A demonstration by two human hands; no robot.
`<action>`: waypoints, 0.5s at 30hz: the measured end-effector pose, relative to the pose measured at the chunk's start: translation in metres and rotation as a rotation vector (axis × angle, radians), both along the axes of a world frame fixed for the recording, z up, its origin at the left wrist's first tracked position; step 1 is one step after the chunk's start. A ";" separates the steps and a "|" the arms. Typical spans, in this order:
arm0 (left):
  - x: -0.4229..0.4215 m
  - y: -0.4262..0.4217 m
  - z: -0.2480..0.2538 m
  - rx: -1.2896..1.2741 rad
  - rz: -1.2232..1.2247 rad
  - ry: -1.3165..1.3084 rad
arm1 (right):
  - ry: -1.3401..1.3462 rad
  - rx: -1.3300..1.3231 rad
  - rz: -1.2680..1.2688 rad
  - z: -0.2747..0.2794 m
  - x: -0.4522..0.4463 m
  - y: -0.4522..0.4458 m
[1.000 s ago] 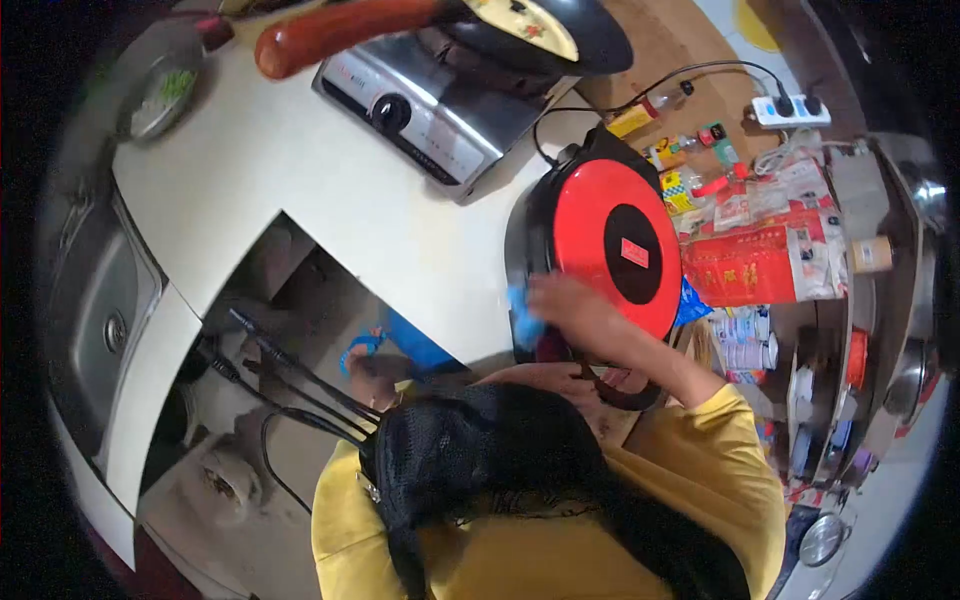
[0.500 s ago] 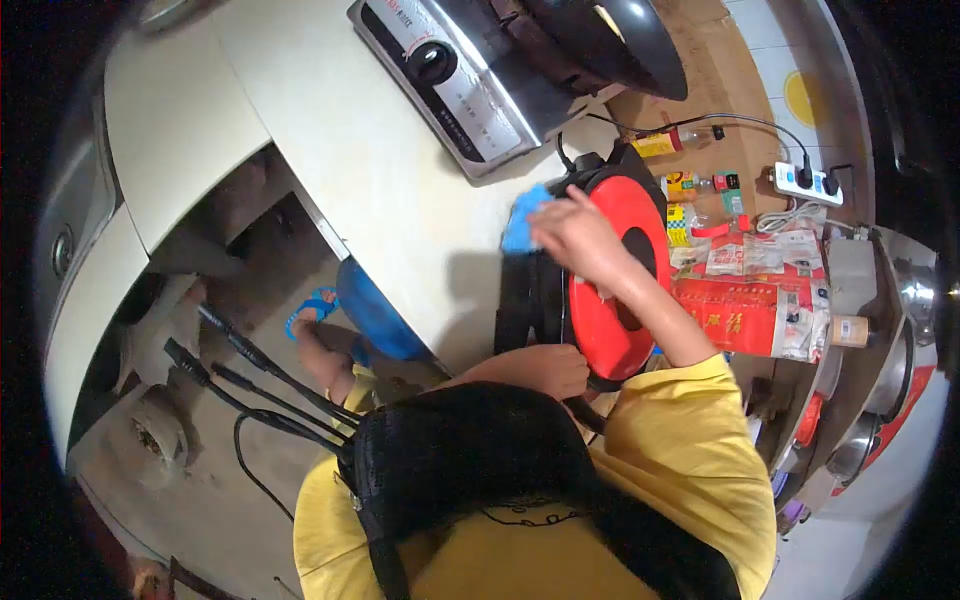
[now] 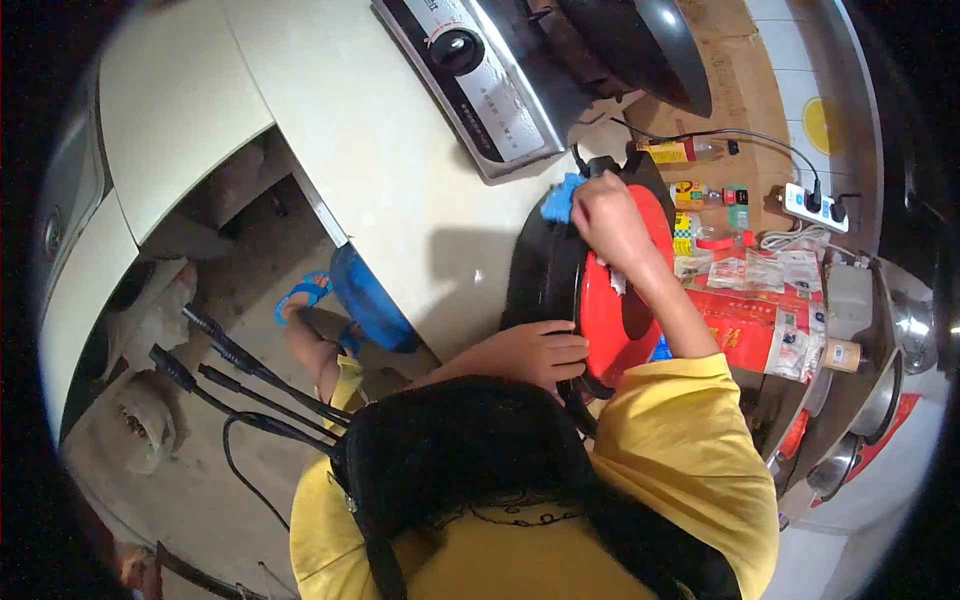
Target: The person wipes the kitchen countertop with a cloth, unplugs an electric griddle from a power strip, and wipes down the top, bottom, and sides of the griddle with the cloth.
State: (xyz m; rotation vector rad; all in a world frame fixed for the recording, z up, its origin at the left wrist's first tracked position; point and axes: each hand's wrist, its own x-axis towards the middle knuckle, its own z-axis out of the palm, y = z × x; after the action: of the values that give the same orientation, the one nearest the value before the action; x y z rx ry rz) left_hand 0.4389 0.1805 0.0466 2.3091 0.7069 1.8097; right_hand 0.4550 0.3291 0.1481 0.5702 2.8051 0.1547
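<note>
A round appliance with a red lid (image 3: 603,330) and a black body (image 3: 545,270) stands on the cream counter (image 3: 370,150). My right hand (image 3: 612,222) is closed on a blue cloth (image 3: 563,198), which touches the black rim near the appliance's back end. My left hand (image 3: 545,355) rests against the near side of the appliance, its fingers spread on the edge and holding nothing. Something small and whitish shows on the red lid just below my right wrist.
A silver stove (image 3: 490,100) with a black wok (image 3: 650,50) stands beyond the appliance. At the right are plastic bottles (image 3: 700,195), a red bag (image 3: 735,325), a power strip (image 3: 815,207) and shelves with pots. A blue bin (image 3: 370,300) stands below the counter edge.
My right hand has carried the blue cloth along the appliance's rim toward the stove. My left hand's fingers have spread on the near edge. The view has shifted, with the wok now largely cut off.
</note>
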 end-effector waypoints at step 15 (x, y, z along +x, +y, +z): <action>-0.042 0.052 0.015 -0.469 0.149 -0.036 | 0.032 -0.095 -0.500 -0.004 0.027 0.114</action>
State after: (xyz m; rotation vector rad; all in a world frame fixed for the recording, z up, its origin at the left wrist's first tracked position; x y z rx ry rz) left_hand 0.3971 0.2325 0.0619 1.9546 1.1786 1.5238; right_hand 0.4815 0.4429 0.1444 1.2271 2.5835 -0.0893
